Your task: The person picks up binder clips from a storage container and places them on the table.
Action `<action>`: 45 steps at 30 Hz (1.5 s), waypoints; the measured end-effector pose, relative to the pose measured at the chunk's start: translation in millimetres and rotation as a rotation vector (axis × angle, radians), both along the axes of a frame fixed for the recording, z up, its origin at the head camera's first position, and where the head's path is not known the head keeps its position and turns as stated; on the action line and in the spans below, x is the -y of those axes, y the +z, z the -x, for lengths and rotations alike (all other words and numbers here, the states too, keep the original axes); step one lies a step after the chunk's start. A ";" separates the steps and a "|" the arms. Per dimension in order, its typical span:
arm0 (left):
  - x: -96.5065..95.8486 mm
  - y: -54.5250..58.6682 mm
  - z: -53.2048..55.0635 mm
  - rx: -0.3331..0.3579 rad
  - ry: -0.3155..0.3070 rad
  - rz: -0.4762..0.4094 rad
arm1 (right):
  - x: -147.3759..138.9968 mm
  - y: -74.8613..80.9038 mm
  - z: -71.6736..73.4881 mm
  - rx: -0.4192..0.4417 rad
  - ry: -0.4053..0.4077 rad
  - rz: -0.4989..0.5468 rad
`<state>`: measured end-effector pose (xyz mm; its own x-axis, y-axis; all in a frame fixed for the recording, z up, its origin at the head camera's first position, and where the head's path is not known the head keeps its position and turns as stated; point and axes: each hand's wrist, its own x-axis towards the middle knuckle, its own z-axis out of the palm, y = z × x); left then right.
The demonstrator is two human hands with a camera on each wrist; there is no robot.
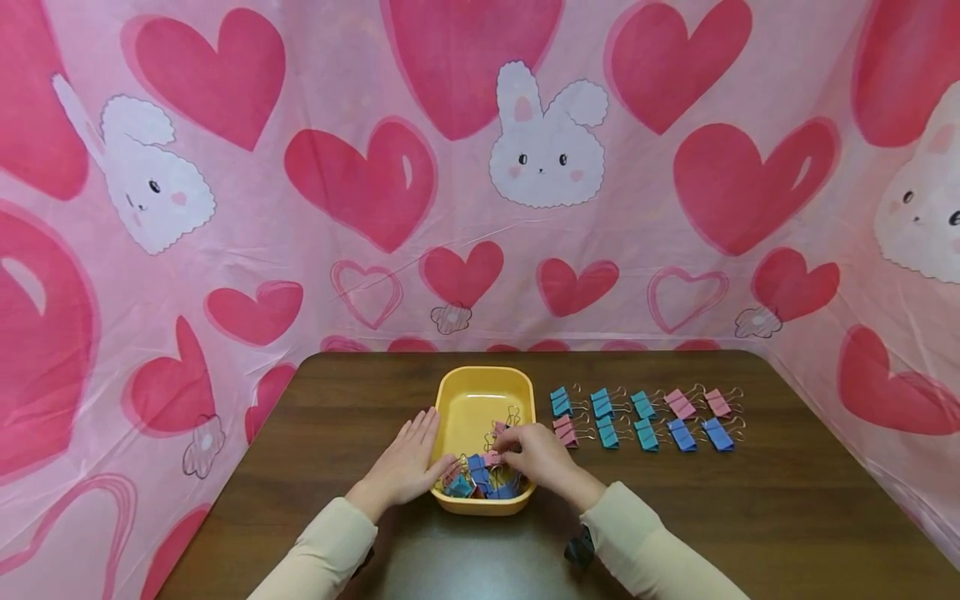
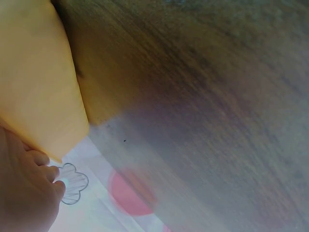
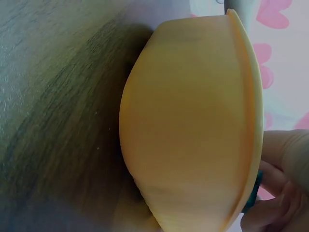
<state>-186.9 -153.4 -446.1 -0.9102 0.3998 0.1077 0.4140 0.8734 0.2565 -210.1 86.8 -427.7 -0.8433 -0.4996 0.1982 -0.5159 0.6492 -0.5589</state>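
Observation:
A yellow tray (image 1: pixel 486 379) stands on the table with a jumble of pink, blue and teal binder clips (image 1: pixel 478 473) toward its near end. My left hand (image 1: pixel 405 458) lies along the tray's left rim, fingers extended, thumb over the near part. In the left wrist view, the fingers (image 2: pixel 46 169) rest at the rim. My right hand (image 1: pixel 543 454) reaches over the right rim with bent fingers, pinching a binder clip among the heap. Pink shows at its fingertips in the head view; a teal piece (image 3: pixel 253 193) shows beside them in the right wrist view. The fingers partly hide the clip.
Right of the tray, binder clips (image 1: pixel 647 435) in teal, pink and blue lie in two rows, handles pointing right. The brown wooden table (image 1: pixel 750 517) extends to both sides. A pink heart-and-rabbit cloth (image 1: pixel 465 208) hangs behind it and at the sides.

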 end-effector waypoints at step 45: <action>1.7 2.0 -1.6 0.002 0.006 -0.007 | -211.2 36.0 48.3 0.271 -0.449 0.905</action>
